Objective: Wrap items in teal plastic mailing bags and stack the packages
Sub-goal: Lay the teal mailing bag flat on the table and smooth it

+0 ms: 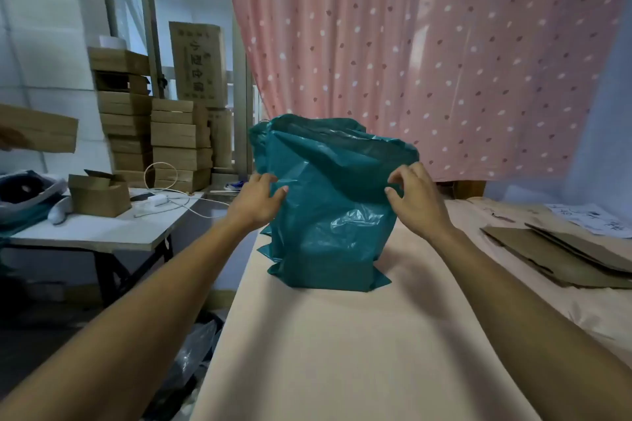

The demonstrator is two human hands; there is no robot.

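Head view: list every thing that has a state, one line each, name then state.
Teal bag: upright on the pink surface, mouth open, bottom bulging with contents, unsealed.
Left hand: pinching the bag's left edge.
Right hand: pinching the bag's right edge.
Small box: on the side table, flaps open.
Box stack: closed, piled against the wall.
Flat cardboard: lying folded flat on the right.
Curtain: drawn, hanging behind the bag.

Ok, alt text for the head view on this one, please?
Two bare hands, left hand and right hand, grip the sides of an upright teal mailing bag standing on a peach-covered surface. Stacked cardboard boxes stand behind to the left; a pink dotted curtain hangs beyond.
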